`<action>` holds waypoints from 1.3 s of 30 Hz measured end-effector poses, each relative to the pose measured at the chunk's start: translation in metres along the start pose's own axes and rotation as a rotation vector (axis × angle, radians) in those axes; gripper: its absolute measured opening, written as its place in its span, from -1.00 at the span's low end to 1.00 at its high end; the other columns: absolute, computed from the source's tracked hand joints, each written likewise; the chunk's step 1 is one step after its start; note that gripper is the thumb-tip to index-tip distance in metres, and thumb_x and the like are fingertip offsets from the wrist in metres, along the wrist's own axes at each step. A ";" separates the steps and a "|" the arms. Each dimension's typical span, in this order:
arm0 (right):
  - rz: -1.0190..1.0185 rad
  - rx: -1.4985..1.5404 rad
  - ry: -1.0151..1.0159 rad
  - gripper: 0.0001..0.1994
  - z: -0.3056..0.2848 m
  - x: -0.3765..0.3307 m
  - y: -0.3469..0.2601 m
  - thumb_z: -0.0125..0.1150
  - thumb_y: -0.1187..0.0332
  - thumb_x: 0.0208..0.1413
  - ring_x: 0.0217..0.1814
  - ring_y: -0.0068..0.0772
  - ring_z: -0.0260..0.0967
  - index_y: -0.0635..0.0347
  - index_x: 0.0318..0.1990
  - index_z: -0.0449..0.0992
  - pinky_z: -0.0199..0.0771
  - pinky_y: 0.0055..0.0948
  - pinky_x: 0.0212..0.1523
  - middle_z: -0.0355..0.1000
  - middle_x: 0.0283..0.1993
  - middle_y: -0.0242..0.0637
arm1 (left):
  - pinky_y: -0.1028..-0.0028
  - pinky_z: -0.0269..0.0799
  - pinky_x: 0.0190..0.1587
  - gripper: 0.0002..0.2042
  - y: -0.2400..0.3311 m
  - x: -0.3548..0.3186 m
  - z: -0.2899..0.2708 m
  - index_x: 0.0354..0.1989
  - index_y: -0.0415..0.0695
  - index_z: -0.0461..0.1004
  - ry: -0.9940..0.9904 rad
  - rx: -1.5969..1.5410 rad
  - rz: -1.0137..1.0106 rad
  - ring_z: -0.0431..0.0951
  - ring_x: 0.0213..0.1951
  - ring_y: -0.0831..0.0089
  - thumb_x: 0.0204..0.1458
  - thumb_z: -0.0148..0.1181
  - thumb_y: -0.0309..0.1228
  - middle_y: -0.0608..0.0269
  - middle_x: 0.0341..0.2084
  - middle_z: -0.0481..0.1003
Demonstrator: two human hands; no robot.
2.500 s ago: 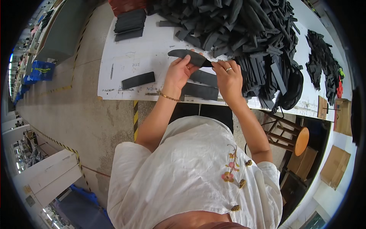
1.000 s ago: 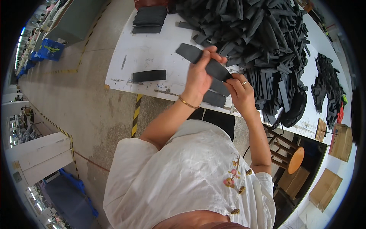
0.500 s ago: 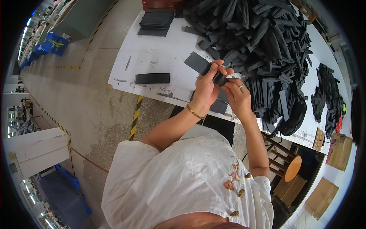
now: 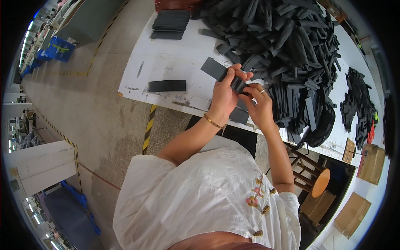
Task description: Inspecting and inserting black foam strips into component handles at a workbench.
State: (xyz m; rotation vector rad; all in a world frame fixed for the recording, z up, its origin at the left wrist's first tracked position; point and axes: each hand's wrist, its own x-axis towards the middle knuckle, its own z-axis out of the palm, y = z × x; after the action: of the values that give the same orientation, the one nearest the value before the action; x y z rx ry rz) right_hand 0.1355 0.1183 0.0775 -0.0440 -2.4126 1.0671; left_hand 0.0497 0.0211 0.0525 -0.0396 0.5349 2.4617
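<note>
My left hand (image 4: 223, 96) and my right hand (image 4: 259, 106) together grip one flat black foam strip (image 4: 213, 69) above the near edge of the white table (image 4: 175, 62). The strip's free end sticks out to the left past my left thumb. Its other end is pinched between the fingers of both hands. Under my hands lie a few flat black pieces (image 4: 238, 115) on the table edge. A gold bracelet sits on my left wrist and a ring on my right hand.
A big heap of black foam strips (image 4: 287, 37) covers the table's right half. A single black strip (image 4: 167, 86) lies at the near left, a neat stack (image 4: 170, 24) at the far left. Smaller black scraps (image 4: 357, 104), a wooden stool (image 4: 316, 181) and cardboard boxes (image 4: 368, 164) are at right.
The strip came up off the table and is held higher, nearer my body, in both hands. The view has tilted so the table sits further up.
</note>
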 end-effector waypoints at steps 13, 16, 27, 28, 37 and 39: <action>0.622 0.747 0.282 -0.82 0.007 0.004 -0.009 0.16 0.34 0.23 -0.21 -0.60 0.37 0.28 -0.15 0.51 0.40 -0.57 -0.17 0.44 -0.13 -0.36 | 0.18 0.20 0.32 -0.69 0.034 0.013 -0.001 0.03 -0.28 0.37 -0.251 0.141 0.205 0.37 0.20 0.09 0.29 -0.04 -0.29 0.04 -0.13 0.55; 0.556 0.769 0.198 -0.82 0.022 0.009 -0.004 0.15 0.34 0.24 -0.28 -0.61 0.36 0.30 -0.17 0.52 0.38 -0.59 -0.22 0.46 -0.28 -0.41 | 0.19 0.19 0.32 -0.69 0.028 0.008 0.001 0.02 -0.28 0.38 -0.280 0.160 0.133 0.36 0.21 0.11 0.28 -0.01 -0.29 0.02 -0.12 0.55; 0.617 0.838 0.079 -0.85 0.030 -0.005 -0.005 0.19 0.47 0.18 -0.32 -0.49 0.48 0.37 -0.16 0.43 0.53 -0.46 -0.22 0.52 -0.33 -0.24 | 0.20 0.25 0.28 -0.68 0.021 0.008 -0.011 0.03 -0.25 0.36 -0.171 0.166 0.061 0.38 0.20 0.15 0.26 0.02 -0.26 0.01 -0.08 0.54; 0.597 0.818 0.106 -0.86 0.030 -0.005 -0.004 0.19 0.49 0.17 -0.33 -0.49 0.49 0.37 -0.18 0.43 0.53 -0.47 -0.23 0.53 -0.32 -0.23 | 0.19 0.26 0.27 -0.67 0.022 0.009 -0.012 0.03 -0.26 0.35 -0.183 0.155 0.058 0.38 0.20 0.14 0.26 0.02 -0.26 0.01 -0.08 0.53; 0.184 0.201 0.296 -0.82 0.012 -0.025 0.000 0.20 0.67 0.04 -0.36 -0.52 0.49 0.29 -0.19 0.51 0.44 -0.58 -0.33 0.56 -0.33 -0.28 | 0.14 0.48 0.10 -0.75 0.046 0.008 -0.046 -0.04 -0.22 0.44 -0.224 0.165 0.147 0.53 0.00 0.06 0.18 0.15 -0.36 -0.03 -0.17 0.55; 0.095 0.102 0.274 -0.76 0.005 -0.025 -0.001 0.17 0.74 -0.04 -0.35 -0.47 0.50 0.25 -0.23 0.56 0.42 -0.59 -0.32 0.56 -0.30 -0.28 | 0.20 0.57 0.01 -0.88 0.049 0.006 -0.050 -0.21 -0.24 0.52 -0.192 0.146 0.133 0.61 -0.13 0.06 0.12 0.20 -0.49 0.00 -0.27 0.59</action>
State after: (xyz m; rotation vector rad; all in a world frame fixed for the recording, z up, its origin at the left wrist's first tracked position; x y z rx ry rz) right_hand 0.1552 0.1091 0.0648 -0.2555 -2.1261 1.1444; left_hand 0.0119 -0.0305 0.0233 0.2968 0.6488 2.5122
